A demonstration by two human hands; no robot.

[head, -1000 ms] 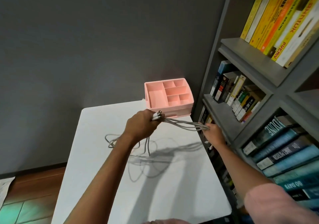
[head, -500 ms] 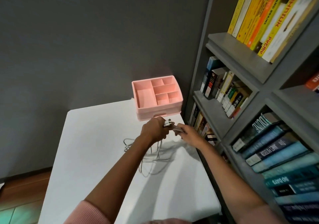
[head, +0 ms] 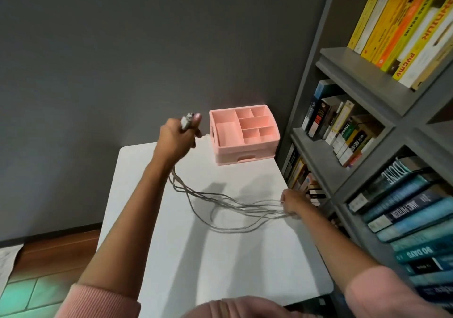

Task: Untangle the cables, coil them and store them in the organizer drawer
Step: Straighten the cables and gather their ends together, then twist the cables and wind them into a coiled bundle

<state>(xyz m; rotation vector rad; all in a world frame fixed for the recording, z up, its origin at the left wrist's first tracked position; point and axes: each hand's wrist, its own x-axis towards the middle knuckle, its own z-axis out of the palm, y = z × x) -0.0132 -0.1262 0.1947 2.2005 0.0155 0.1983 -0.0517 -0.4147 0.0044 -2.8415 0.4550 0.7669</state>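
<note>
Grey cables [head: 235, 206] sagging in a loose bundle between the two hands above the white bench [head: 220, 268], left hand [head: 176, 137] raised, fist curled round the plug ends [head: 185, 122], right hand [head: 293, 201] low at the bench's right edge, gripping the strands, pink organizer [head: 245, 146] just beside the left hand, its drawer [head: 228, 159] closed, bookshelf [head: 343, 151] alongside

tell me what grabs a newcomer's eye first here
The bundle of gray cables is strung between two hands over the white table: the left hand grips the plug ends raised high, the right hand holds the strands low by the table's right edge. Next comes the pink organizer at the table's far right corner, drawer closed, beside a crowded gray bookshelf.
</note>
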